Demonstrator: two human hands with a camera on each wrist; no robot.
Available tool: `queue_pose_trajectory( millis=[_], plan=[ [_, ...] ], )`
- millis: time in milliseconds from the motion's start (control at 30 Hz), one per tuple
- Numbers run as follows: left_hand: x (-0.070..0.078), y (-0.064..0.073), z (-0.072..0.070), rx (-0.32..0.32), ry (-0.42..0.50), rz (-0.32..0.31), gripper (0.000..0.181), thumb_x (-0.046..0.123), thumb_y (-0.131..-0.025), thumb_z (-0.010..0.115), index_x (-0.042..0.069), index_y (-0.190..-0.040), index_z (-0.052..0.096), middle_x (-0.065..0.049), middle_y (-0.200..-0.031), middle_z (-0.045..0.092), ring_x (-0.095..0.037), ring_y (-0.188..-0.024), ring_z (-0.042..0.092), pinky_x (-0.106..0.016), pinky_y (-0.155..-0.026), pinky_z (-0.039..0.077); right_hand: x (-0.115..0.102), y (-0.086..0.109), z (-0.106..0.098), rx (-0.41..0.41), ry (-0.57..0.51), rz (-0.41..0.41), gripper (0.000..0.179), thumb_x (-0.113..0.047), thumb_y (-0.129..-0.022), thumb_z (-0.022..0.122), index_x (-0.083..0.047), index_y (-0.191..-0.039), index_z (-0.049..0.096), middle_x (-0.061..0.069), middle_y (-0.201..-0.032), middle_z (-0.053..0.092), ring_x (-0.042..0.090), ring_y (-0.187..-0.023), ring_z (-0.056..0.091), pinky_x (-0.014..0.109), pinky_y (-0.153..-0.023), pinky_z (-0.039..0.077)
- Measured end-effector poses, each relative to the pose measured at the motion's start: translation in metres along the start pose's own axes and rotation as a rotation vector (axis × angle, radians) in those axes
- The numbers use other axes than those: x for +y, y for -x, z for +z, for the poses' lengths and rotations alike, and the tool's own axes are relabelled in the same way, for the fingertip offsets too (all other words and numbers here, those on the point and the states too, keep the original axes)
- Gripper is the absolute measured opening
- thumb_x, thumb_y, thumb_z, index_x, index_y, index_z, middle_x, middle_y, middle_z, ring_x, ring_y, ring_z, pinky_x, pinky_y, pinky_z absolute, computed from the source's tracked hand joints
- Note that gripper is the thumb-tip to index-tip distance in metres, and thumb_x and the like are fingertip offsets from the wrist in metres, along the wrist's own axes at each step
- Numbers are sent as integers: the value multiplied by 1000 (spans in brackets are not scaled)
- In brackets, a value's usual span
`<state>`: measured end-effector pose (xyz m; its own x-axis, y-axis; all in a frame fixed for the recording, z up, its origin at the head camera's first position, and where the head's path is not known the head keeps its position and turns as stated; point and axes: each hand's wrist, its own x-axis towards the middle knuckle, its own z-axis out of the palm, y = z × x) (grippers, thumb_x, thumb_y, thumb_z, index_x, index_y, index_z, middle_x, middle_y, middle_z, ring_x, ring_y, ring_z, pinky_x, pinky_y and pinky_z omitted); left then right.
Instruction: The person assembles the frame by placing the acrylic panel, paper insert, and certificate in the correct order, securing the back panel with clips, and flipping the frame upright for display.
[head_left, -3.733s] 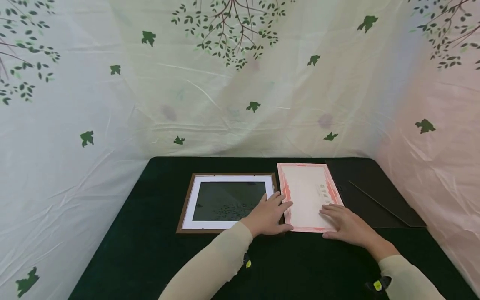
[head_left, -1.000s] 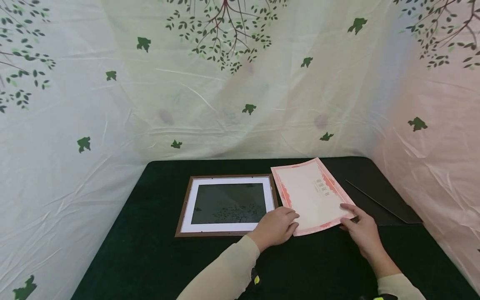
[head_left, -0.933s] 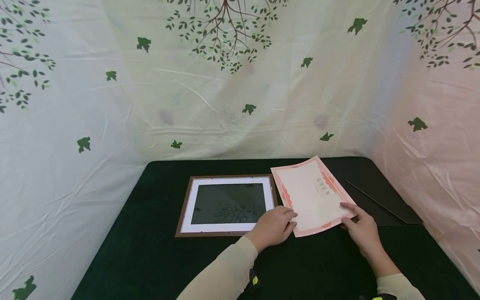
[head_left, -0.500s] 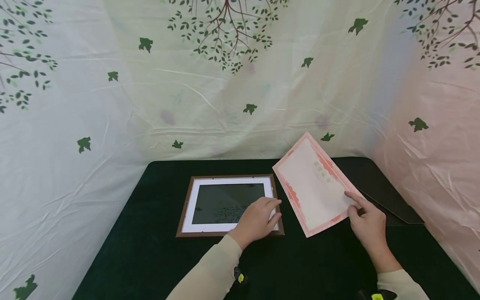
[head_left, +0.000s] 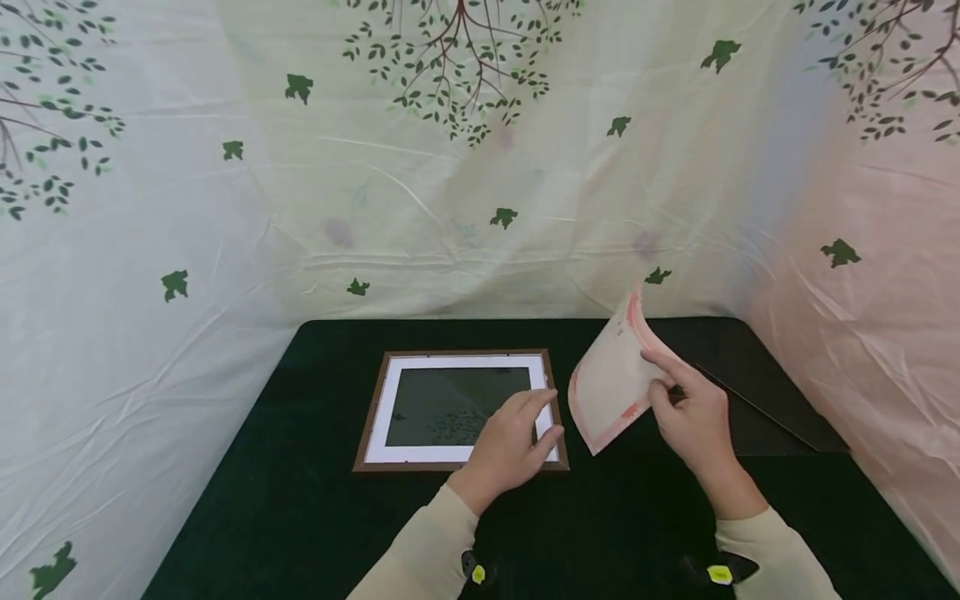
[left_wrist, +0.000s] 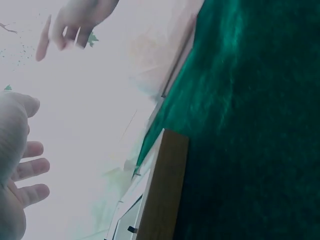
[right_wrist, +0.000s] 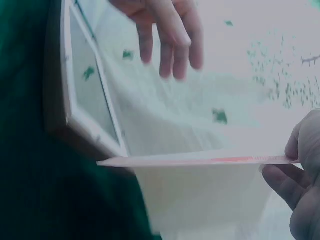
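A printed sheet [head_left: 611, 383] with a pink border hangs from a person's right hand [head_left: 693, 423], aloft over a dark green table [head_left: 300, 508]. The right hand pinches it by its right side between thumb and fingers, so the paper stretches leftward from the grip, bowed, with one corner lifted toward the far wall cloth [head_left: 360, 200]. From here the curl foreshortens the paper too much for its long axis to be read with confidence.

To the left, a brown picture frame [head_left: 450, 467] lies flat, its long axis running left to right. Its white mount [head_left: 431, 361] surrounds a dark, glossy window [head_left: 442, 408]. The relation that seems to count most is this: the frame lies to the left of the grip, past the sheet's free edge, with a narrow strip of table between the two as I see it.

The left hand [head_left: 502, 442] is the nearer one to the frame, hanging over its right end. Its grasp is wide and holds nothing, thumb and fingers well parted; the right wrist view suggests the fingertips are clear of the frame. Behind the right hand, at the table's far right, lies a flat black panel [head_left: 716, 342] crossed by a thin slanting line.
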<state>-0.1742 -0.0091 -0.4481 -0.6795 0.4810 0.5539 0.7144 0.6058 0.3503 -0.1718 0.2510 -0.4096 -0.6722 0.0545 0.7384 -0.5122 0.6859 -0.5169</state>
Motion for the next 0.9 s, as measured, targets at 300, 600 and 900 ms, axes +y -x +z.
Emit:
queue_pose_trajectory(
  millis=[300, 600, 900],
  plan=[
    [-5, 1, -2, 120, 88, 6, 85, 40, -83, 74, 6, -148, 31, -9, -150, 36, -21, -135, 39, -39, -103, 42, -35, -14, 53, -79, -145, -125, 44, 5, -85, 63, -11, -126, 65, 8, -122, 65, 7, -54, 52, 15, -50, 46],
    [-25, 5, -4, 120, 134, -58, 93, 33, -83, 74, 8, -152, 18, -9, -150, 34, -20, -127, 46, -40, -101, 44, -60, -9, 100, -130, -308, -96, 47, 4, -82, 71, -2, -127, 61, 10, -89, 66, 16, -68, 66, 23, -54, 54],
    [-43, 10, -2, 174, 79, -17, 76, 9, -87, 65, 6, -151, 23, -10, -141, 46, -18, -120, 54, -33, -98, 45, -96, -10, 98, -168, -367, 37, 44, 6, -83, 70, 6, -125, 59, 18, -94, 65, 24, -76, 67, 32, -59, 57]
  ],
)
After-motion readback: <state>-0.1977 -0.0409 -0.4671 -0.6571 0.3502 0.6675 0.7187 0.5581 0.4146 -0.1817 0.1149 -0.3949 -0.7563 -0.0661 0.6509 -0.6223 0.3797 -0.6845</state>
